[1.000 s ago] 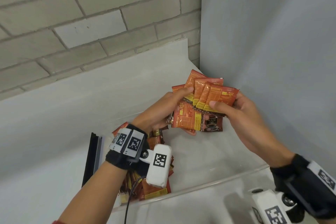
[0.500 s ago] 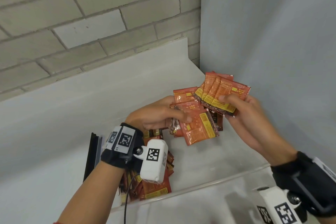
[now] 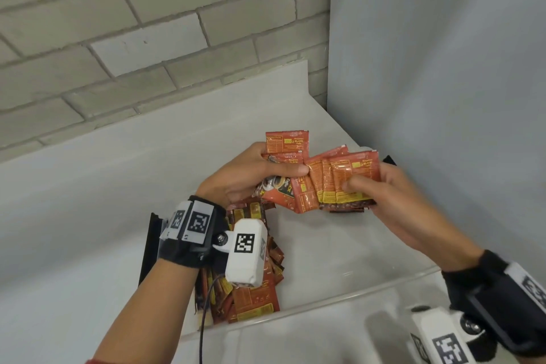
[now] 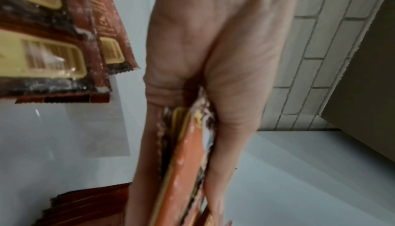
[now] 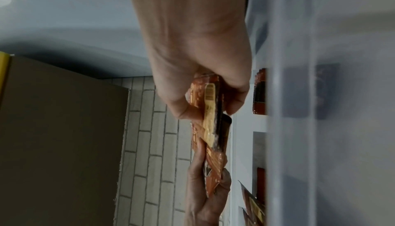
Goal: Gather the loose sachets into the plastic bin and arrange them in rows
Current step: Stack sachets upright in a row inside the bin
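Both hands hold orange-red sachets above the clear plastic bin (image 3: 325, 303). My left hand (image 3: 295, 171) grips a loose bunch of sachets (image 3: 288, 145), thumb on top; the left wrist view shows that bunch (image 4: 186, 162) edge-on between thumb and fingers. My right hand (image 3: 357, 186) pinches a fanned stack of sachets (image 3: 344, 177), whose left edge overlaps the left hand's bunch. In the right wrist view the stack (image 5: 210, 111) sits between thumb and fingers. A heap of sachets (image 3: 254, 301) lies in the bin's left end, partly hidden by my left wrist.
The bin stands on a white shelf (image 3: 88, 186) in a corner, with a grey brick wall (image 3: 147, 23) behind and a plain panel (image 3: 443, 68) on the right. A black strip (image 3: 147, 245) stands at the bin's left end. The bin's right floor (image 3: 339, 251) is bare.
Half a second ago the two bundles were apart. My right hand has come down and left, so its fan now overlaps the left hand's bunch, which has turned in the grip.
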